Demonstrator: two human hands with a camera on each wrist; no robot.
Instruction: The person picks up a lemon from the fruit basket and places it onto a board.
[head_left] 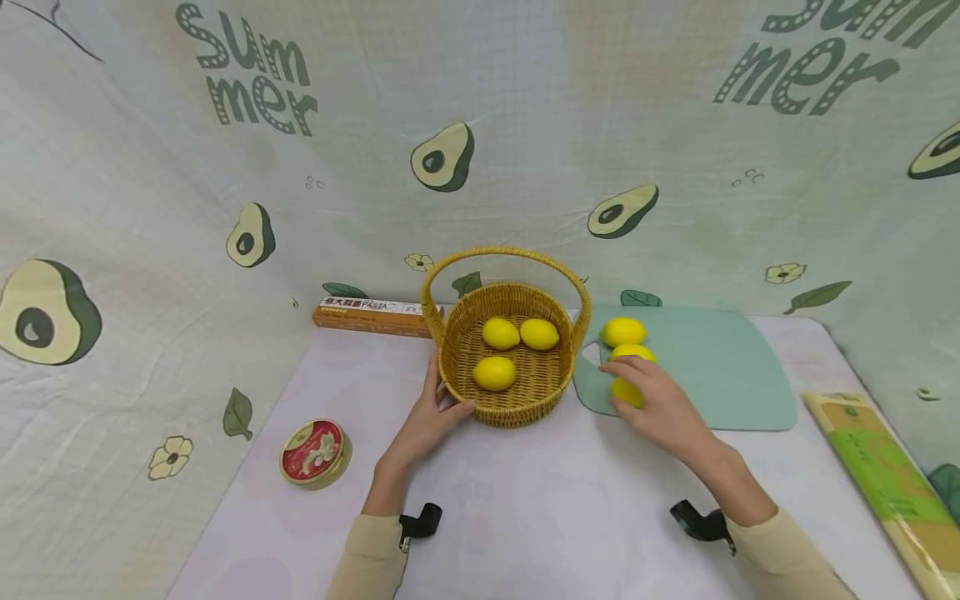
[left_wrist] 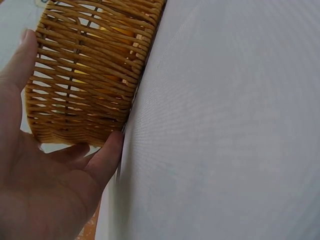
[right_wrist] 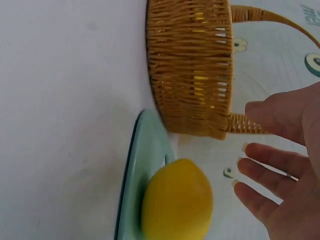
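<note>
Three lemons [head_left: 495, 373] sit in the round basket [head_left: 517, 414], and three more lemons [head_left: 624, 332] lie on the green board [head_left: 720, 367], just beside it. If the ones on the board belong in the basket too, the job looks about half done, with three left.

The left hand [head_left: 431, 422] holds the side of the basket, with its thumb and fingers around it. The right hand [head_left: 663, 408] is over the lemons on the board. Its fingers are apart and I see nothing in its grip. I can't tell if it touches a lemon.

The long box [head_left: 371, 322] at the back says "PASTA" next to some Chinese writing. The cloth [head_left: 525, 208] behind says "summer" twice, in big green letters. The round tin [head_left: 313, 452] has a red lid, but its writing is too small to read. The long packet [head_left: 888, 467] on the right of the surface [head_left: 525, 500] is green and yellow. I can't read its words.
</note>
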